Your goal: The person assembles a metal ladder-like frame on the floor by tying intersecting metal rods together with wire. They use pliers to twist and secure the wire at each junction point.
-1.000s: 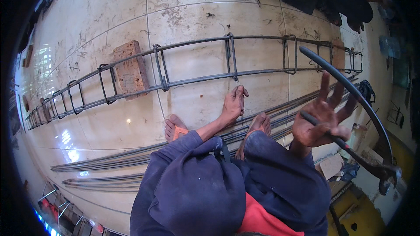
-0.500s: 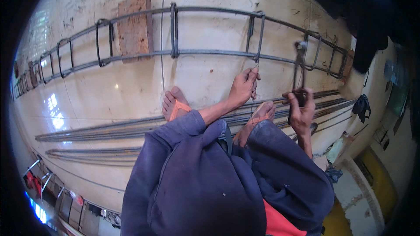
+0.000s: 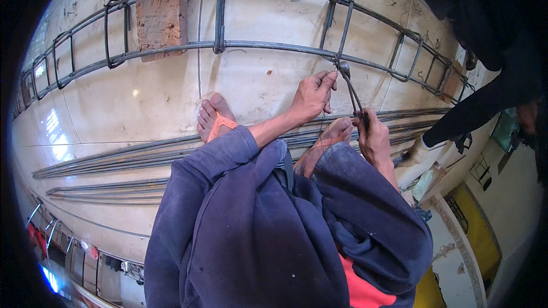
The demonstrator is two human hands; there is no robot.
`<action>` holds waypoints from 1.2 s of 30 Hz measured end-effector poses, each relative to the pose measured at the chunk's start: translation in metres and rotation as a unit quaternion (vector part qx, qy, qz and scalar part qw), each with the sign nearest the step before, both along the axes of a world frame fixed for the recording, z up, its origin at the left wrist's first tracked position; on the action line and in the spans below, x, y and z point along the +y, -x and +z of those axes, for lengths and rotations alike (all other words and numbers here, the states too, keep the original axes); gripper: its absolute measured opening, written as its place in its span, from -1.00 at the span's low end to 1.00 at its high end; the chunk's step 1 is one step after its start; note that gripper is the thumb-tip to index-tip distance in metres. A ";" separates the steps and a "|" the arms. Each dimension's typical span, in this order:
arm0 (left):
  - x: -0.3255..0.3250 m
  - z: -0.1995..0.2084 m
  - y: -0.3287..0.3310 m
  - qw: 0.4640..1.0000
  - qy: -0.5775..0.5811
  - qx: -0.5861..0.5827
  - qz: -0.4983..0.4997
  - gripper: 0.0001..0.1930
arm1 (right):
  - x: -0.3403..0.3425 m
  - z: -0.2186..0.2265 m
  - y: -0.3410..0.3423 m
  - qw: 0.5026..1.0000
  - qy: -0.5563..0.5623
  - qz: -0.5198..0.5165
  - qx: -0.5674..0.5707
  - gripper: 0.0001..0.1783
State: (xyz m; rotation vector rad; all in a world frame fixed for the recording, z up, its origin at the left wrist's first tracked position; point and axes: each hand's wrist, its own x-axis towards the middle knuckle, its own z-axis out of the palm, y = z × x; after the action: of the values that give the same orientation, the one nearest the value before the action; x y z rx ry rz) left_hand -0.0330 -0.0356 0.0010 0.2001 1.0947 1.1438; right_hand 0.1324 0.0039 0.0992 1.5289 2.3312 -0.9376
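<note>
The pincers (image 3: 348, 78) have their head just beside the lower bar of the steel cage (image 3: 274, 45), near a crossing hoop right of the floor's middle. They point away from the person, their long axis slanting slightly left; the right hand (image 3: 374, 137) has its fingers wrapped around the handles. The left hand (image 3: 311, 96) has its fingers pinched together on a thin wire (image 3: 335, 65), hard to make out; whether the pincers grip it I cannot tell. The cage's long axis runs from the floor's left side to its right, bowed by the lens, over a brick block (image 3: 162, 17) cut off at the top and a second block (image 3: 452, 81). The pale tiled floor (image 3: 245, 82) shines at left; steel rods (image 3: 114, 158) lie there, partly hidden by the person's legs. Rightward, another person's dark leg (image 3: 485, 111) shows, and a yellow panel (image 3: 485, 225).
</note>
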 end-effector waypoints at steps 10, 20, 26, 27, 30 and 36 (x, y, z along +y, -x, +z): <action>0.001 0.001 0.002 1.000 0.022 0.005 -0.019 -0.51 | 0.007 0.025 0.018 0.999 0.045 -0.024 -0.002 -0.81; 0.000 0.001 0.005 0.999 0.023 -0.018 -0.039 -0.48 | 0.008 0.036 0.026 0.999 0.008 0.022 -0.034 -0.77; -0.002 -0.002 0.002 0.999 0.021 -0.036 -0.023 -0.51 | 0.004 0.027 0.028 0.994 0.054 0.017 -0.093 -0.58; -0.001 -0.001 0.002 0.999 0.021 -0.028 -0.026 -0.52 | 0.005 0.025 0.028 0.996 0.059 -0.017 -0.064 -0.55; 0.000 0.003 0.002 0.999 0.017 -0.041 -0.006 -0.53 | 0.004 0.009 0.022 0.999 0.044 0.002 -0.024 -0.51; -0.004 -0.006 -0.005 0.997 0.003 -0.071 0.007 -0.53 | -0.028 -0.014 0.016 0.992 0.092 -0.071 0.048 -0.48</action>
State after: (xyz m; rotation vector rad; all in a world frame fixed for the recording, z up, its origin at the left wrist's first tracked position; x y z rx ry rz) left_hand -0.0279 -0.0396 -0.0046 0.1055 0.9756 1.1484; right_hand 0.1167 -0.0245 0.0856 1.6235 2.1501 -1.2485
